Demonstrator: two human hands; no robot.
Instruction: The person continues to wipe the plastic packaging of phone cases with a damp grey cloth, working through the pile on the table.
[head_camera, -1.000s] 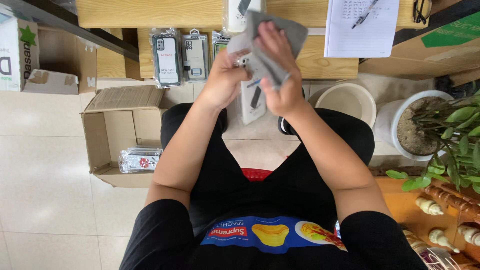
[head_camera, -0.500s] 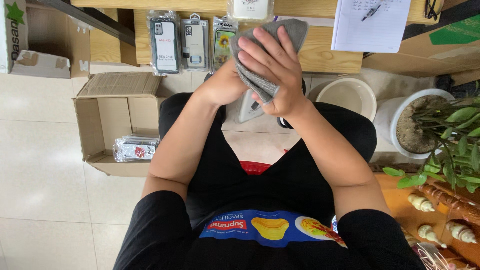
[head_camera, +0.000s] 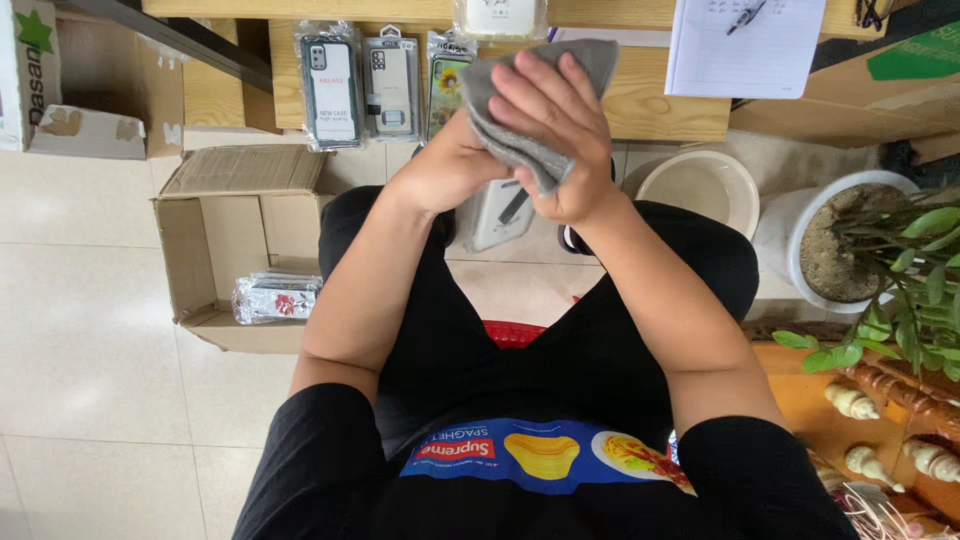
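My right hand (head_camera: 560, 120) is closed around a grey cloth (head_camera: 592, 58) and presses it against the top of a flat white packaged item (head_camera: 497, 215). My left hand (head_camera: 445, 178) grips that item from the left, under the cloth. Only the item's lower end, with a dark strip on it, shows below my hands. Both hands are raised in front of a wooden shelf (head_camera: 660, 110), above my lap.
Three packaged phone cases (head_camera: 388, 85) lean on the shelf. An open cardboard box (head_camera: 215, 240) on the tiled floor at left holds a wrapped bundle (head_camera: 275, 297). At right are a white basin (head_camera: 700, 185), a potted plant (head_camera: 850, 240) and a notepad (head_camera: 745, 45).
My right hand has slid across the cloth and now covers more of it, fingers spread over the item. The view has shifted slightly; the box sits further right.
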